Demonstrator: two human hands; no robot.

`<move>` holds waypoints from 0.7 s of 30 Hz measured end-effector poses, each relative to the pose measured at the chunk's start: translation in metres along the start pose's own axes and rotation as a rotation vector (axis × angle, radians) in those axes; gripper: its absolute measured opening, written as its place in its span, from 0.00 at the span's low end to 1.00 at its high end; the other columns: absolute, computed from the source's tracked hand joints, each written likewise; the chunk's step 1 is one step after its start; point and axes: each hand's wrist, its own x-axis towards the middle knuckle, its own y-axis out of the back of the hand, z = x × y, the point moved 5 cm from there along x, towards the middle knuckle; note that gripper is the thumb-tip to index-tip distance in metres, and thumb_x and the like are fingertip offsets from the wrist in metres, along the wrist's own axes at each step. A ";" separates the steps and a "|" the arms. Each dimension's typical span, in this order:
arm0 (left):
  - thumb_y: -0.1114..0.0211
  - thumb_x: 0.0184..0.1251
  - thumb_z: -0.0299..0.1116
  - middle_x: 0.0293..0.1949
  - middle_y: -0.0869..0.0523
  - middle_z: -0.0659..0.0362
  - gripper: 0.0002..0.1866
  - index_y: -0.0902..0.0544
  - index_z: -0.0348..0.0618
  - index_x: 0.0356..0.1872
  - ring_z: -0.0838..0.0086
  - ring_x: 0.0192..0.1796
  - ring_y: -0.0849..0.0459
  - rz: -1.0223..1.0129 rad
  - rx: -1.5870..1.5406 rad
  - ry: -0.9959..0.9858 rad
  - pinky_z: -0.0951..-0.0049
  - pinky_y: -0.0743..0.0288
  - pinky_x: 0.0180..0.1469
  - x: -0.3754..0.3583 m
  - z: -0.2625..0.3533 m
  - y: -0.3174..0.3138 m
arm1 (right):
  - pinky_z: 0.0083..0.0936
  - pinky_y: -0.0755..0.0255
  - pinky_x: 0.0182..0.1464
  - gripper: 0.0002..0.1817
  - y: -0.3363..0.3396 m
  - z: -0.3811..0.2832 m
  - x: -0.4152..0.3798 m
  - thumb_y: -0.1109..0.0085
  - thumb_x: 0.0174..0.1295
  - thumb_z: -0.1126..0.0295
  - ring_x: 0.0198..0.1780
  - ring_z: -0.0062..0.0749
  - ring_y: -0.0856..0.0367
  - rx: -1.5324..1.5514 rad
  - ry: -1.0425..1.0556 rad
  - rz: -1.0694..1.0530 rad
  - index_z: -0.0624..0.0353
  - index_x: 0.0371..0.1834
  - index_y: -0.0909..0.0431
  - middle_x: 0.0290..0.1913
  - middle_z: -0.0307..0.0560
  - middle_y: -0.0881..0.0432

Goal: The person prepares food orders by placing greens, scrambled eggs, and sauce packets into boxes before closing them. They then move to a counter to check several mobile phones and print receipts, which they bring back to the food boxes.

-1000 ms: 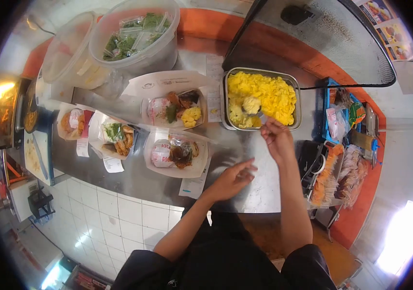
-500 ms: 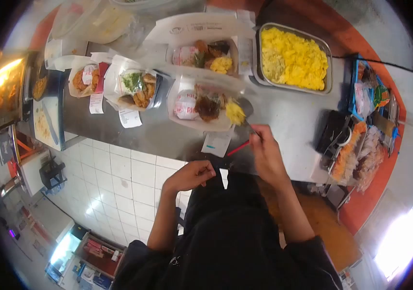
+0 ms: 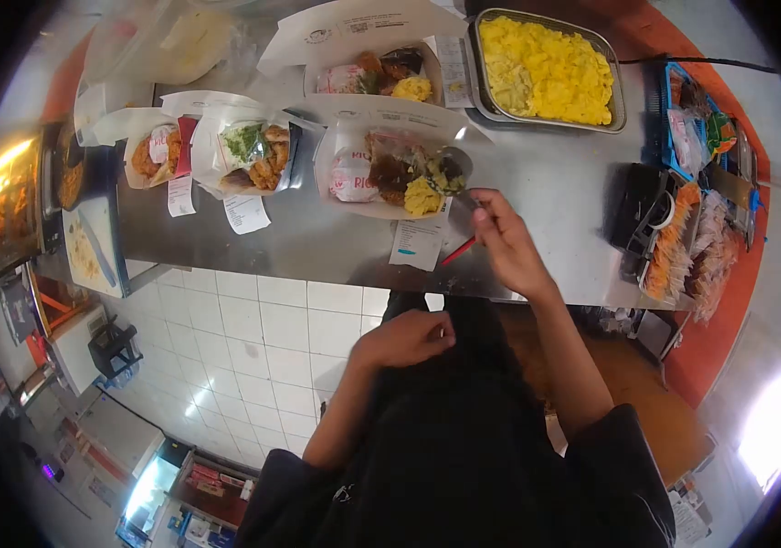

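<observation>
My right hand (image 3: 507,242) is closed around the handle of a metal serving spoon (image 3: 456,166). The spoon's bowl is over the right end of an open paper food box (image 3: 379,212), with a little yellow residue on it. Inside that box, scrambled egg (image 3: 423,197) lies beside dark-sauced food (image 3: 390,169) and a wrapped rice packet (image 3: 352,175). Low in front of my body, my left hand (image 3: 406,340) hangs with curled fingers and no visible object in it. A metal tray (image 3: 491,110) of scrambled egg stands at the back right.
More open food boxes (image 3: 222,183) with meals stand to the left and behind. Receipts (image 3: 416,245) and a red pen (image 3: 458,250) lie near the counter's front edge. At right are a blue basket (image 3: 674,169) and packaged goods (image 3: 674,239); at left, a knife on a cutting board (image 3: 84,239).
The scrambled egg that was on the spoon now sits in the front box. My right hand has tipped the spoon over it. My left hand has shifted right, and the view has moved slightly.
</observation>
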 end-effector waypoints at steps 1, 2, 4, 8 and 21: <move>0.36 0.78 0.39 0.34 0.13 0.53 0.14 0.19 0.38 0.51 0.63 0.40 0.12 0.007 0.042 -0.046 0.64 0.20 0.45 0.010 0.006 -0.002 | 0.25 0.29 0.41 0.17 0.008 0.001 -0.006 0.53 0.84 0.65 0.37 0.25 0.23 0.161 -0.033 -0.007 0.64 0.65 0.29 0.38 0.44 0.21; 0.36 0.78 0.39 0.36 0.13 0.53 0.14 0.19 0.37 0.52 0.62 0.42 0.12 0.015 0.083 -0.094 0.64 0.20 0.47 0.021 0.013 -0.005 | 0.26 0.28 0.41 0.17 0.018 0.003 -0.012 0.52 0.83 0.64 0.37 0.25 0.23 0.322 -0.065 -0.014 0.64 0.64 0.28 0.41 0.47 0.19; 0.35 0.77 0.37 0.44 0.14 0.50 0.19 0.22 0.37 0.60 0.59 0.45 0.13 0.093 0.120 -0.156 0.64 0.20 0.50 0.046 0.021 -0.009 | 0.25 0.28 0.39 0.16 0.044 -0.006 -0.015 0.50 0.83 0.65 0.37 0.23 0.23 0.384 -0.077 0.071 0.64 0.64 0.26 0.44 0.48 0.17; 0.33 0.74 0.34 0.62 0.23 0.44 0.36 0.37 0.35 0.78 0.59 0.49 0.14 0.277 0.272 -0.196 0.64 0.20 0.55 0.085 0.058 -0.002 | 0.20 0.28 0.35 0.14 0.105 -0.037 0.007 0.48 0.81 0.70 0.32 0.21 0.23 -0.133 0.041 0.433 0.66 0.62 0.22 0.44 0.46 0.19; 0.41 0.75 0.22 0.78 0.43 0.37 0.49 0.69 0.28 0.82 0.56 0.61 0.16 0.960 0.171 -0.409 0.67 0.15 0.53 0.216 0.075 0.061 | 0.48 0.17 0.50 0.17 0.097 -0.007 0.108 0.47 0.63 0.82 0.49 0.64 0.16 -1.096 -0.010 0.255 0.69 0.55 0.19 0.49 0.66 0.25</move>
